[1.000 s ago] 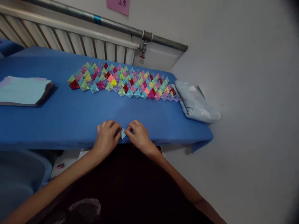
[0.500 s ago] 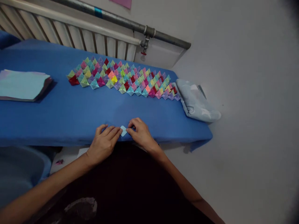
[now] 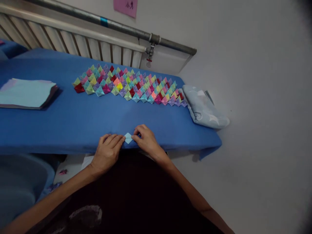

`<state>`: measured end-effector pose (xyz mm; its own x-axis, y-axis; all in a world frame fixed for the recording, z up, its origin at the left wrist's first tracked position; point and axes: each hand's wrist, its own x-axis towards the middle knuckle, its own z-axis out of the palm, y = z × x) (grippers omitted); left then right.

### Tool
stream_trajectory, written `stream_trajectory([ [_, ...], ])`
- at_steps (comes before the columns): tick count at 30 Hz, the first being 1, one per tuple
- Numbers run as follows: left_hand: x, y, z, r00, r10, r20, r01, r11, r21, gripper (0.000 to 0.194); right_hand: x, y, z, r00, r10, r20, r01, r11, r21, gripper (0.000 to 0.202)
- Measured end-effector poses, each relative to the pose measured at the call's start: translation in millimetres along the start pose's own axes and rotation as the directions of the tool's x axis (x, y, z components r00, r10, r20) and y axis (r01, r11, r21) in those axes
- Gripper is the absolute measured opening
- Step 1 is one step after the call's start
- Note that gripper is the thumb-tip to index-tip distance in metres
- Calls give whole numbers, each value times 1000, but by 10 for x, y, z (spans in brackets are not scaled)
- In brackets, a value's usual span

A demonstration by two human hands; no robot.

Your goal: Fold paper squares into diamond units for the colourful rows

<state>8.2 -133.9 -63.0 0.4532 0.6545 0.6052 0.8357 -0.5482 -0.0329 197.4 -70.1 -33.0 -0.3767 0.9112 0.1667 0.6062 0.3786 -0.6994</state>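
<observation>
Between my hands, near the front edge of the blue-covered table, lies a small light-blue folded paper (image 3: 128, 138), diamond-shaped with a crease across its middle. My left hand (image 3: 109, 148) has its fingertips on the paper's left corner. At the right corner, the thumb and finger of my right hand (image 3: 145, 139) pinch the paper. Beyond them stand several rows of folded paper boats (image 3: 128, 85) in many colours, packed closely together.
A stack of coloured paper (image 3: 26, 93) lies on the blue tablecloth (image 3: 92, 117) at the left. A folded grey-blue cloth (image 3: 204, 107) overhangs the table's right end. Behind are a radiator (image 3: 80, 45) and pipe (image 3: 126, 30). A blue plastic chair (image 3: 19, 182) stands at lower left.
The folded paper shows more of its face now, as a fuller diamond. My left fingers have shifted slightly left. The view has tilted up a little.
</observation>
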Motion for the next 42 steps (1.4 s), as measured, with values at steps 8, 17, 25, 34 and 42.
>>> stream_trajectory([
  [8, -16, 5, 31, 1000, -26, 5, 26, 999, -32, 29, 42, -3, -20, 998, 36, 56, -36, 999, -12, 15],
  [17, 676, -140, -184, 797, -110, 593, 188, 980, -70, 30, 15, 2, -11, 1000, 21, 22, -21, 1000, -1, 13],
  [25, 1248, -366, 29, 596, 6, 803, 246, 951, -190, 13, -31, 59, -3, 999, 10, -35, -7, 996, 87, 10],
  [34, 1121, -493, -18, 627, 29, 778, 377, 863, -336, 3, -79, 61, 30, 987, 59, -150, -15, 959, 282, 5],
  [42, 805, -430, -180, 596, -357, 720, 782, 55, -620, 35, -111, -172, -27, 950, 312, -9, -213, 669, 712, 27],
])
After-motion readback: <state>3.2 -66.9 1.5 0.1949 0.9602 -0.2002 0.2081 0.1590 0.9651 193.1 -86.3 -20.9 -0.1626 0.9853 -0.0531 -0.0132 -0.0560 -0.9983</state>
